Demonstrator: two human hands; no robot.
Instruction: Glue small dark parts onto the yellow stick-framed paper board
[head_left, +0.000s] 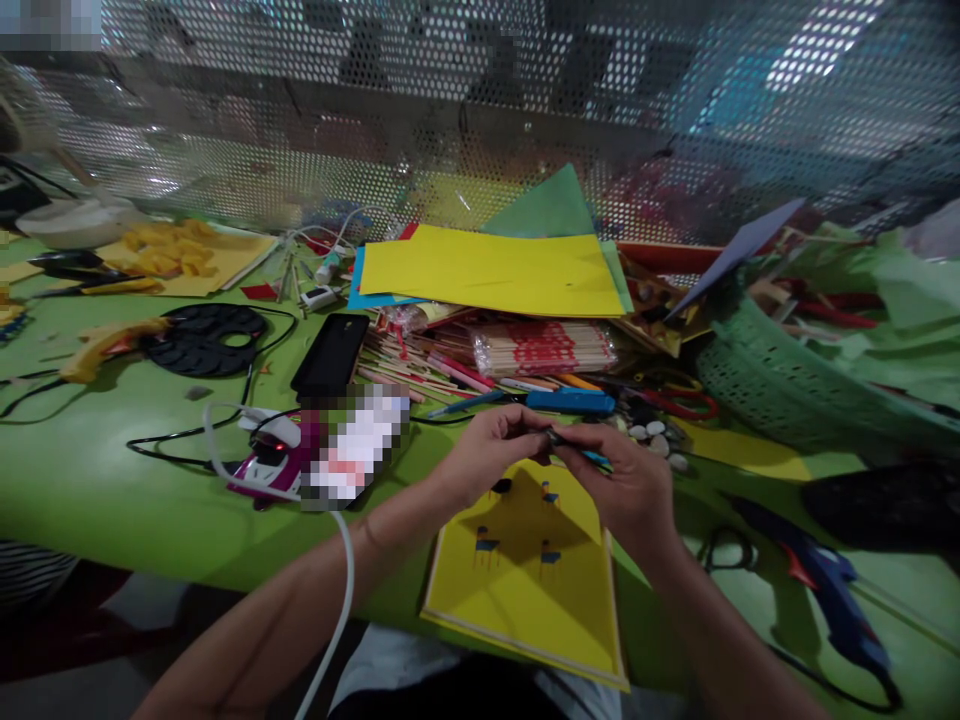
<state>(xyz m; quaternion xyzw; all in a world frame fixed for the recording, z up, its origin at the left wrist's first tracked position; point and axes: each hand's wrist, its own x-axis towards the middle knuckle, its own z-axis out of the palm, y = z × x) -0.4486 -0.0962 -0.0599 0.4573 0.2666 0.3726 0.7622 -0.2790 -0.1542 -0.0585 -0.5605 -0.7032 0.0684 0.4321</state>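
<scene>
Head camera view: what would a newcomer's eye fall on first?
Likely the bright yellow flat sheet at the back centre, before the perforated grey metal screen. Next come the bare left hand and right hand, pinching a small dark object near the far end of the yellow pale-edged board.

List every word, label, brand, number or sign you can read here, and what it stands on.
Readable text: none.
Wrapped pack of sticks: red markings, too blurred to read.
Phone screen: pixelated, nothing legible.
Yellow board: small chair shapes, no lettering I can make out.
Blue tool behind the hands: any print is too small to read.
</scene>
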